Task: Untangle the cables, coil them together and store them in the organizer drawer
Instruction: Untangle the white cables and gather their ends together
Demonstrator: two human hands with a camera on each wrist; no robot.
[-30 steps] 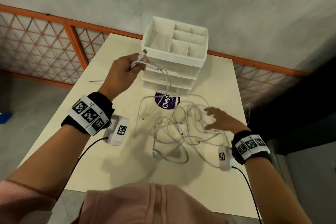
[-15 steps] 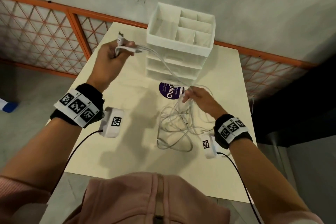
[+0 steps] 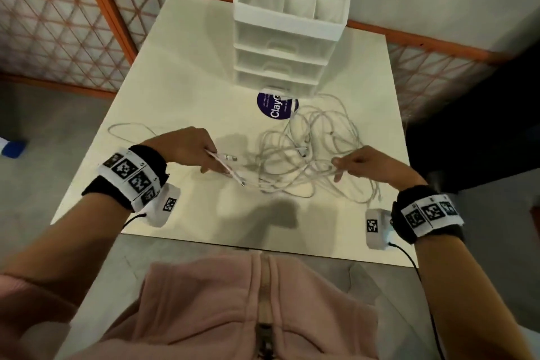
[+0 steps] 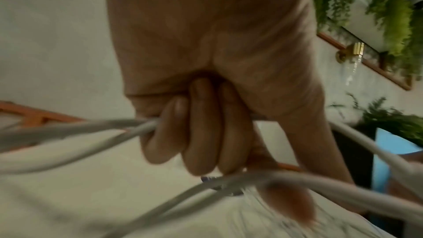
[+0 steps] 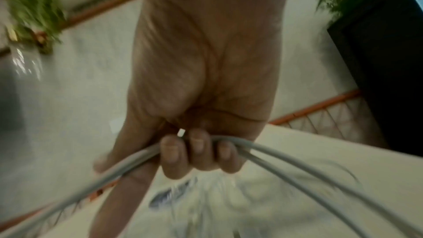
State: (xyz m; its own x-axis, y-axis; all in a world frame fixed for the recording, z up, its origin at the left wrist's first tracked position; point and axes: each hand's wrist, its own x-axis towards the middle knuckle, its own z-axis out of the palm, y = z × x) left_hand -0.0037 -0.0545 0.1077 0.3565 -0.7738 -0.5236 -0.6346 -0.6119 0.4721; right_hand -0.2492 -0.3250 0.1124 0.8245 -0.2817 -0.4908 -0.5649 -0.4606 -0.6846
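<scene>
A tangle of white cables (image 3: 306, 152) lies on the cream table (image 3: 190, 73) in front of the white organizer with drawers (image 3: 286, 47). My left hand (image 3: 201, 152) grips cable ends low over the table, left of the tangle; plug tips stick out toward the pile. In the left wrist view its fingers (image 4: 201, 133) curl round white cable strands (image 4: 80, 129). My right hand (image 3: 350, 164) holds strands at the tangle's right edge; in the right wrist view its fingers (image 5: 196, 151) are curled round several cables (image 5: 274, 155). A loose cable loop (image 3: 128, 128) lies behind the left hand.
A round purple sticker (image 3: 276, 105) sits on the table before the organizer's closed drawers. An orange lattice railing (image 3: 73, 23) runs behind and to the left of the table. The table's near edge (image 3: 263, 248) is close to my body.
My left hand has come down from beside the organizer's top to the table with its cable ends. My right hand moved right and nearer, and now grips strands at the tangle's right edge.
</scene>
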